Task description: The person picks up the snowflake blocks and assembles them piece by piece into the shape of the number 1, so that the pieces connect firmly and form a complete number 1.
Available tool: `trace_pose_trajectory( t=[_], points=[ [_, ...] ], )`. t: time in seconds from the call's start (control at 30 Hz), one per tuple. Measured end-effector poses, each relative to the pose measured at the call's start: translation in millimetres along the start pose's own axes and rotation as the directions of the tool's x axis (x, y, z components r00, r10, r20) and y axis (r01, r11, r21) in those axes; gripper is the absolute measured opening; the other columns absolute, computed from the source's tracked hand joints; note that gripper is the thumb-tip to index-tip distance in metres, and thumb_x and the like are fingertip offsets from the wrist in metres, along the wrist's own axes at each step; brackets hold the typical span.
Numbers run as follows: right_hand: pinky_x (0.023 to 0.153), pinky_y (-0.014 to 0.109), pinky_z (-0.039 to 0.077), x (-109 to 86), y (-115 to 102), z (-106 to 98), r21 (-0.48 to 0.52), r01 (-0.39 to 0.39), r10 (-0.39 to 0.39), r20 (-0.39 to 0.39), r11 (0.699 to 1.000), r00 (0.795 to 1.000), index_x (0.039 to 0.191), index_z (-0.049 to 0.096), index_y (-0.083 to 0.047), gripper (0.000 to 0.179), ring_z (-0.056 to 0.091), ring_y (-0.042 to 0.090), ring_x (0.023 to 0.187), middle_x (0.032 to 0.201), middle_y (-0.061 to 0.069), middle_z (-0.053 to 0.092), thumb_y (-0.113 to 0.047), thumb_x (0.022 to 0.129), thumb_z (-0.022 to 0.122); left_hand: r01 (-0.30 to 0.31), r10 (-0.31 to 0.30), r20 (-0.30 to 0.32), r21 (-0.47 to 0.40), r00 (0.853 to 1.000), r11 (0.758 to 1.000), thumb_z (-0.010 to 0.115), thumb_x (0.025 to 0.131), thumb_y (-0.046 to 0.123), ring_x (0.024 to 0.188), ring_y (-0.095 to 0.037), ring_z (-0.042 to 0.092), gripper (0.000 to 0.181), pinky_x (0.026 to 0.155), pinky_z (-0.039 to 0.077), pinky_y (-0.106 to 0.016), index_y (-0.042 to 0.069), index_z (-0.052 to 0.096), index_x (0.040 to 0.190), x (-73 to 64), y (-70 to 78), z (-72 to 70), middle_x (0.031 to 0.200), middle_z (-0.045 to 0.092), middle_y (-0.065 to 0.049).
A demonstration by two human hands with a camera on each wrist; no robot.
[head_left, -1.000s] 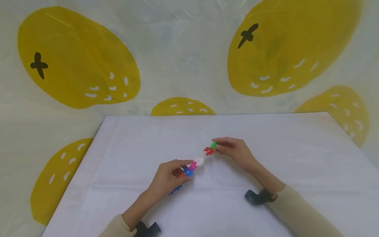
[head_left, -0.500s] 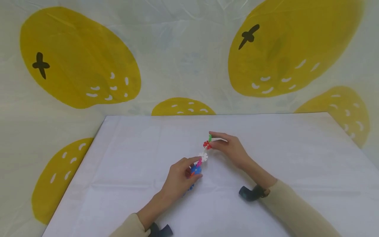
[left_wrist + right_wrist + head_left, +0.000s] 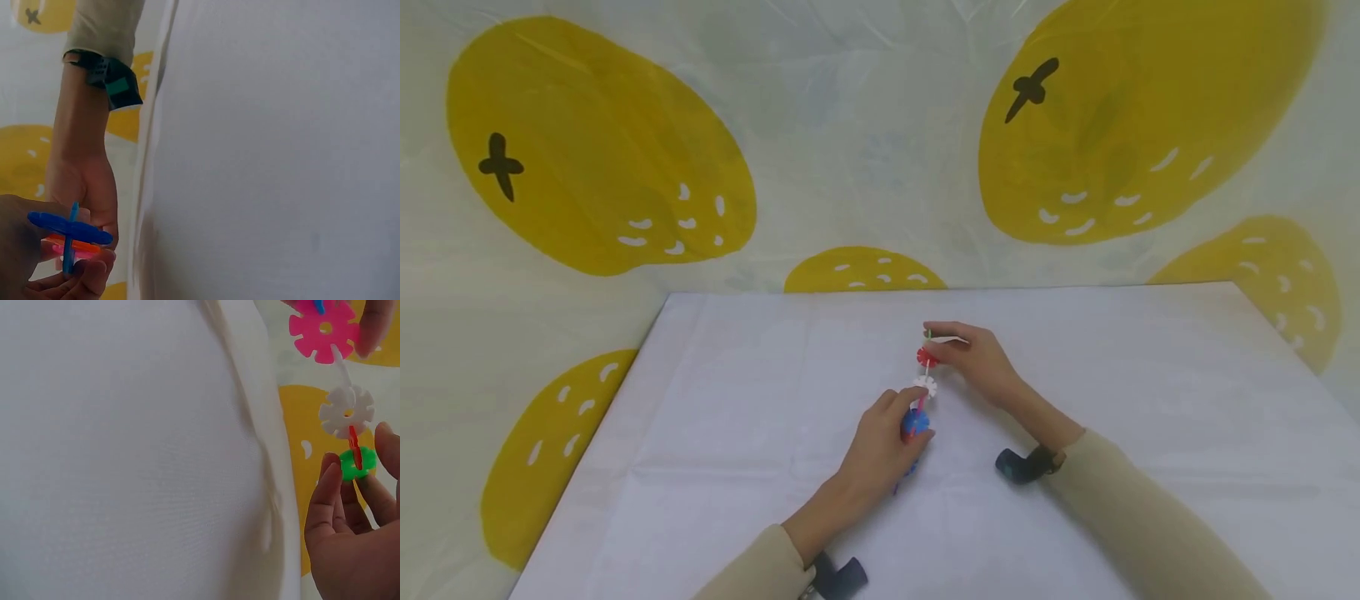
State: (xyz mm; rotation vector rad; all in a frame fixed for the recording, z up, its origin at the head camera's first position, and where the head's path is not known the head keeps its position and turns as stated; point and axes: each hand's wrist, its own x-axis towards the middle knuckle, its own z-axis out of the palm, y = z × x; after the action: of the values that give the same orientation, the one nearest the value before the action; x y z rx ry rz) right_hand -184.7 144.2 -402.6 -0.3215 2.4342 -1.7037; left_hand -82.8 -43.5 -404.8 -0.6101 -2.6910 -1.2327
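Note:
A chain of interlocking plastic snowflake discs runs between my two hands over the table. At its far end, my right hand point(image 3: 981, 362) pinches the green disc point(image 3: 365, 464) between thumb and fingers, with the red disc point(image 3: 925, 357) slotted into it. White discs follow, one of them face-on point(image 3: 928, 386), then a pink disc point(image 3: 322, 331). My left hand point(image 3: 876, 446) grips the lower part of the chain around a blue disc point(image 3: 916, 422) and an orange disc point(image 3: 87, 247). Below the palm, a darker blue disc point(image 3: 62, 227) sticks out, crossed by a light-blue one point(image 3: 69, 256).
The white-covered table point(image 3: 737, 367) spreads under both hands. Behind it hangs a pale cloth point(image 3: 865, 125) printed with large yellow fruit shapes. Dark wrist-worn devices sit at the cuffs, the right one point(image 3: 1022, 465) and the left one point(image 3: 842, 577) both close over the table.
My left hand has moved right, and my right hand has shifted left and away from me. The chain between them has swung from a diagonal to nearly straight away from me.

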Motion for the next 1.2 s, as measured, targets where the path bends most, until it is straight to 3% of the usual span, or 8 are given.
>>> trace_pose_trajectory(
  t=[0.13,0.3,0.5,0.77,1.0,1.2],
  points=[
    [0.091,0.037,0.048,6.8,1,-1,-0.034,-0.002,0.002,-0.017,0.999,1.000,0.127,0.062,-0.014,0.043,0.066,0.014,0.096,0.117,0.002,0.066,-0.031,0.088,0.070,0.029,-0.029,0.010,0.028,1.000,0.999,0.077,0.081,0.012,0.074,-0.015,0.052,0.050,0.066,0.047,-0.022,0.010,0.054,0.126,5.2,2.9,4.3,0.094,0.054,-0.005],
    [0.086,0.031,0.048,16.6,7,-1,-0.003,0.023,-0.023,-0.024,1.000,0.999,0.123,0.065,-0.008,0.037,0.067,0.017,0.095,0.115,0.005,0.067,-0.022,0.089,0.070,0.077,-0.078,0.011,0.048,0.997,0.996,0.076,0.081,0.011,0.076,-0.015,0.055,0.049,0.069,0.049,-0.024,0.011,0.053,0.125,11.1,4.3,11.0,0.096,0.055,-0.007],
    [0.077,0.027,0.050,29.6,16,-1,-0.029,0.015,-0.016,-0.037,0.999,0.999,0.116,0.068,-0.011,0.030,0.066,0.017,0.090,0.107,0.003,0.069,-0.024,0.089,0.069,0.093,-0.090,-0.052,0.066,0.995,0.993,0.078,0.079,0.009,0.073,-0.015,0.053,0.049,0.065,0.048,-0.025,0.010,0.054,0.122,17.6,4.9,20.8,0.094,0.056,-0.007],
    [0.068,0.032,0.051,40.0,19,-1,-0.037,0.014,-0.014,0.009,0.999,1.000,0.114,0.068,-0.011,0.027,0.060,0.023,0.082,0.102,0.004,0.069,-0.024,0.090,0.068,0.171,-0.166,-0.091,0.056,0.982,0.984,0.077,0.079,0.011,0.071,-0.015,0.053,0.047,0.063,0.047,-0.025,0.011,0.055,0.121,23.6,5.2,33.5,0.090,0.056,-0.006],
    [0.068,0.031,0.051,42.5,21,1,-0.026,-0.030,0.030,0.031,0.999,0.999,0.114,0.068,-0.010,0.027,0.058,0.024,0.077,0.098,0.006,0.069,-0.021,0.090,0.069,0.205,-0.200,-0.086,0.052,0.976,0.977,0.077,0.080,0.013,0.077,-0.017,0.058,0.047,0.068,0.050,-0.028,0.011,0.053,0.121,26.2,3.3,43.0,0.096,0.059,-0.009],
    [0.075,0.031,0.051,43.6,20,2,-0.066,-0.040,0.041,0.027,0.997,0.999,0.112,0.069,-0.012,0.023,0.060,0.021,0.084,0.102,0.003,0.069,-0.022,0.091,0.067,0.211,-0.207,-0.086,0.039,0.975,0.977,0.076,0.080,0.012,0.075,-0.017,0.056,0.046,0.065,0.049,-0.027,0.010,0.053,0.119,28.1,2.1,45.0,0.096,0.059,-0.009]
  ],
)
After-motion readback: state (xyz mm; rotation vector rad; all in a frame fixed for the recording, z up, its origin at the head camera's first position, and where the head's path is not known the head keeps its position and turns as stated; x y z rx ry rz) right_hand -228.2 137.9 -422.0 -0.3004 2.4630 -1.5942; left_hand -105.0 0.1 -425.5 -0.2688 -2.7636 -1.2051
